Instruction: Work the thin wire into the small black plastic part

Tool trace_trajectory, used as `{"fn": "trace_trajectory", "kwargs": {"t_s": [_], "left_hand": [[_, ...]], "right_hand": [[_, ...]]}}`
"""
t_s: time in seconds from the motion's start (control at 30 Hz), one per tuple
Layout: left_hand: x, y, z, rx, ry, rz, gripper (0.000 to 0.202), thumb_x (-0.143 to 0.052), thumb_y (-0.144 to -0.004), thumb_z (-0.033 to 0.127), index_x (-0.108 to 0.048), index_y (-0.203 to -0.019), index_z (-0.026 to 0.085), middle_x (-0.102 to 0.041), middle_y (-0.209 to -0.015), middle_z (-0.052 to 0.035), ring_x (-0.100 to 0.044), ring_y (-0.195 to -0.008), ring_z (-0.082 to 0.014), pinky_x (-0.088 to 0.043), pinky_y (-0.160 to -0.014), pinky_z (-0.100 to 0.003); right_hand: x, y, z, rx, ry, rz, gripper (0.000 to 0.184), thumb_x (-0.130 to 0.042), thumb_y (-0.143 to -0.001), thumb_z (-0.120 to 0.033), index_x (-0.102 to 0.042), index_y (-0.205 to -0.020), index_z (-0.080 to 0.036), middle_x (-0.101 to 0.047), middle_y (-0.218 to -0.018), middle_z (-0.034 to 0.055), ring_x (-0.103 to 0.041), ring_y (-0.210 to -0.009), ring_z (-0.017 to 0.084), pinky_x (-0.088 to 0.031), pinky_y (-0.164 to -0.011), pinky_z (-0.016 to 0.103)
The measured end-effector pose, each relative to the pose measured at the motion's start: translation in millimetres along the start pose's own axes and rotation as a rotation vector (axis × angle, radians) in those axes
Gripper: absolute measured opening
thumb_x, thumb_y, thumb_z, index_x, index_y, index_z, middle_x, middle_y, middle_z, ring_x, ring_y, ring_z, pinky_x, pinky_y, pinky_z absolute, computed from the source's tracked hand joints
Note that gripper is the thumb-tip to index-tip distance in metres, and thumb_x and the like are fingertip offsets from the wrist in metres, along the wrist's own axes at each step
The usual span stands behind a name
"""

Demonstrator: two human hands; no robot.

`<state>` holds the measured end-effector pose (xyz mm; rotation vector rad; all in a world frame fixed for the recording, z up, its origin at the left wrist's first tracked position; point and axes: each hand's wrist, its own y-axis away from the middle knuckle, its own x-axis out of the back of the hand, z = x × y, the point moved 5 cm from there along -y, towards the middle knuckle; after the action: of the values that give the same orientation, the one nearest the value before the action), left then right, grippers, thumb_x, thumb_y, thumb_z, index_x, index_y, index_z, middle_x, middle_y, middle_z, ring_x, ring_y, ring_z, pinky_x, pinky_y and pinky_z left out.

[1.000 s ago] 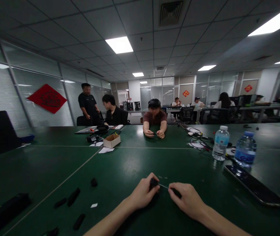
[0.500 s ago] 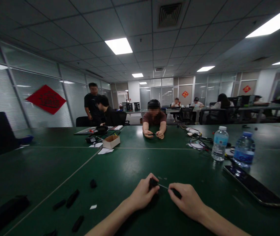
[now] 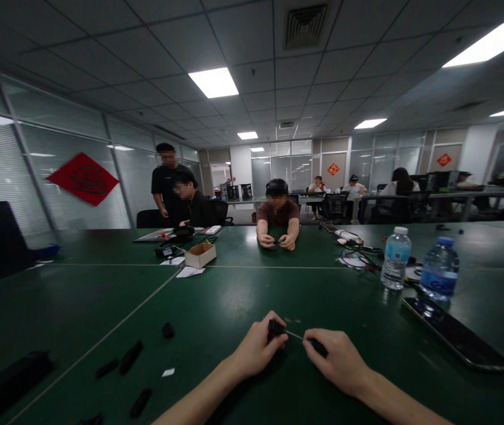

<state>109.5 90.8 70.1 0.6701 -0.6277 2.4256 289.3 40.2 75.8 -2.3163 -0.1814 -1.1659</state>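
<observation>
The black plastic piece (image 3: pixel 274 329) looks matt (its thin pin (image 3: pixel 295 335), shiny metal).

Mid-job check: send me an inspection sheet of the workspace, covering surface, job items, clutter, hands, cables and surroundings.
Surface: dark green tabletop, with seams.
Job items: a thin metal wire runs between a small black part and a black piece.
Clutter: black strips, a white paper scrap, water bottles, a phone.
Hands: left hand grips the small black part; right hand pinches the black piece.
Cables: tangled cables further along the table.
Surroundings: a co-worker opposite, a cardboard box, other people beyond.
</observation>
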Motion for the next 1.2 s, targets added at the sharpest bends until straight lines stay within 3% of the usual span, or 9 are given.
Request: {"fn": "trace_trajectory", "kwargs": {"t_s": [0.57,1.2], "left_hand": [[-0.4,0.2,-1.6,0.041,0.019,0.001,0.020,-0.051,-0.091,0.031,-0.050,-0.108,0.019,-0.065,-0.076,0.0001,-0.061,-0.068,-0.0142,-0.044,-0.065,-0.025],[-0.2,1.1,-3.7,-0.005,0.048,-0.011,0.020,-0.050,-0.093,0.030,-0.049,-0.109,0.019,-0.065,-0.075,0.0005,-0.062,-0.068,-0.0136,-0.045,-0.064,-0.024]], "right_hand": [[2.2,-1.5,-4.1,0.000,0.031,0.011,0.025,-0.045,-0.095,-0.032,-0.066,-0.093,-0.019,-0.068,-0.082,0.0016,-0.062,-0.070,0.015,-0.047,-0.066,0.024],[-0.3,-1.0,-1.1,0.027,0.007,0.018,0.022,-0.046,-0.095,-0.031,-0.065,-0.096,-0.021,-0.067,-0.085,0.0002,-0.062,-0.072,0.014,-0.047,-0.067,0.024]]}}
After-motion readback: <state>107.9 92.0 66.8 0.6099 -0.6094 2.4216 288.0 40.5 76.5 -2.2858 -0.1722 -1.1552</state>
